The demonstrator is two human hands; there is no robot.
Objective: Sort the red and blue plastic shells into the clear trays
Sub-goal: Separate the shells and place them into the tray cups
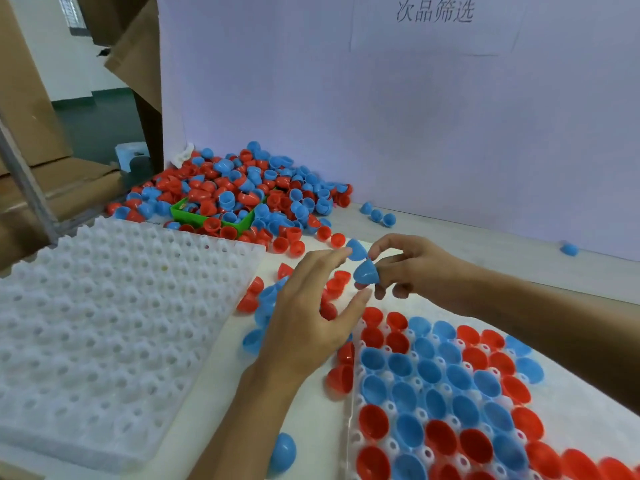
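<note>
My right hand [405,268] grips a blue shell [367,273] in curled fingers and pinches a second blue shell [356,249] at its fingertips. My left hand [311,310] hovers with straight, spread fingers over loose red and blue shells [266,296]; its index fingertip touches the upper blue shell. A clear tray [585,407] at lower right holds several red and blue shells in its cups. A stack of clear trays [104,323] lies at left, with no shells in its cups. A big pile of mixed shells [242,188] sits at the back.
A green bin [194,218] sits buried in the pile. A white board stands behind the table. Cardboard boxes [24,98] stand at far left. Stray blue shells [377,213] lie near the board, and one [282,452] lies by my left forearm.
</note>
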